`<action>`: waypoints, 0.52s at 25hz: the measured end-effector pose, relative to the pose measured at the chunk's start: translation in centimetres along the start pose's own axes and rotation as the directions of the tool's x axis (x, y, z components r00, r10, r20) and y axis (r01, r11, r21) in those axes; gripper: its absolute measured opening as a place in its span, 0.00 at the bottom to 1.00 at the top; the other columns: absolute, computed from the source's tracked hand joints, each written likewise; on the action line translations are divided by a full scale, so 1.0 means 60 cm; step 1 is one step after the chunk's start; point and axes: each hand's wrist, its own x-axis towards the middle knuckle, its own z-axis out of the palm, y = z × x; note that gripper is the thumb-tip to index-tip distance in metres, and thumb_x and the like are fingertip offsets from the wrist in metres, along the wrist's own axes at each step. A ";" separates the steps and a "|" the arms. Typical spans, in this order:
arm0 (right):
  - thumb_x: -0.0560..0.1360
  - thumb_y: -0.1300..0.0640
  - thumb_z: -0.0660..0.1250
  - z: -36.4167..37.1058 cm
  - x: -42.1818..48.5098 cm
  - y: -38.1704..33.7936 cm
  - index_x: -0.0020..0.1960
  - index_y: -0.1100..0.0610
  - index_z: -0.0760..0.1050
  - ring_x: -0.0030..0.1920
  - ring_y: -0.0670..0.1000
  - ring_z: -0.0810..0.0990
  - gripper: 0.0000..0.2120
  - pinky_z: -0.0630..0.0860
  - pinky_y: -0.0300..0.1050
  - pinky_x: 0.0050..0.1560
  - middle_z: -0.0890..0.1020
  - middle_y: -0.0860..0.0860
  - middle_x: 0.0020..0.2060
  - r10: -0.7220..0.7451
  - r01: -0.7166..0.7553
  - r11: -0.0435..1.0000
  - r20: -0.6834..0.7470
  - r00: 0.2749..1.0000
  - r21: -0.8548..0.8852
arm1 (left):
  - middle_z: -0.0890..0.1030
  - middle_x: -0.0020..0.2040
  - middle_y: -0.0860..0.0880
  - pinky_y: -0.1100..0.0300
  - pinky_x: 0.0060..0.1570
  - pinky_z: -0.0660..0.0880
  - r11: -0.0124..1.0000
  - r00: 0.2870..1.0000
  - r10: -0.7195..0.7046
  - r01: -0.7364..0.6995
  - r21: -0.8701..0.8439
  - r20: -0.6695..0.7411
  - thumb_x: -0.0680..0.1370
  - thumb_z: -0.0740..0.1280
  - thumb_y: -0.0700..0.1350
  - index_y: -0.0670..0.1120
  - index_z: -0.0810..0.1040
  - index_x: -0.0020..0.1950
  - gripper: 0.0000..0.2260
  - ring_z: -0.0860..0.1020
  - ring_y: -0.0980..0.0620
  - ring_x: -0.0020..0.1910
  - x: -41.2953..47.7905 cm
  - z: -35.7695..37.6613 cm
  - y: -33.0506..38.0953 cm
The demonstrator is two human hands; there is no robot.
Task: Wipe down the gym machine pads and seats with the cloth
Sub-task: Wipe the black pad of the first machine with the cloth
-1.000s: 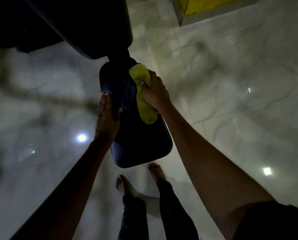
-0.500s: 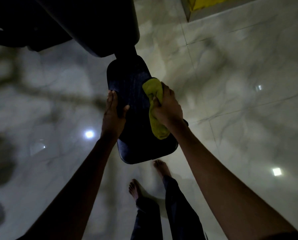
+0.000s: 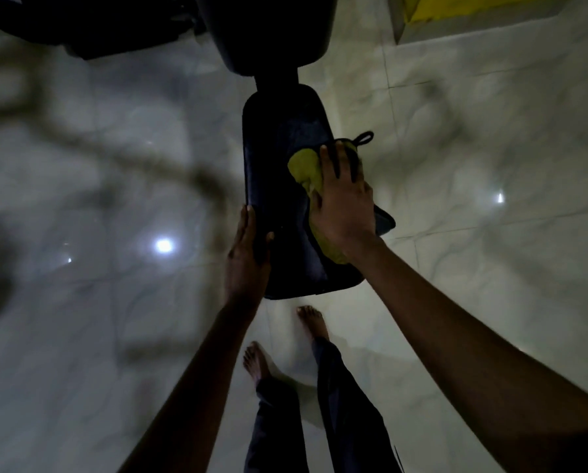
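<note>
We look down on a dark pad (image 3: 282, 213), long and narrow, jutting toward us from under a bigger pad (image 3: 268, 29) at the top. Our left hand (image 3: 246, 257) grasps its left edge near the near end, fingers laid along the side and thumb hooked over onto the face. Our right hand (image 3: 345, 199) lies flat and released, fingers spread, pressing the yellow-green cloth (image 3: 304, 169) onto the pad at its right edge, about halfway along. The cloth sticks out past the fingertips and again below the wrist, and a dark loop (image 3: 364, 138) pokes out beyond the pad's right edge. Pad face shows between our two hands and from the cloth up to the far, rounded end. The near edge hangs above our bare feet (image 3: 256, 360). Pale tiled floor (image 3: 490, 268) spreads on both sides, with a yellow block (image 3: 473, 5) at top right.
</note>
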 end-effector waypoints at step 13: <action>0.80 0.42 0.57 0.007 0.048 -0.092 0.81 0.50 0.53 0.78 0.64 0.57 0.33 0.65 0.64 0.71 0.57 0.51 0.79 -0.378 0.405 0.880 0.153 0.913 -0.246 | 0.65 0.77 0.50 0.60 0.65 0.68 0.992 0.999 -0.044 0.046 -0.118 0.016 0.83 0.61 0.54 0.48 0.59 0.79 0.27 0.67 0.51 0.74 -0.096 -0.002 -0.054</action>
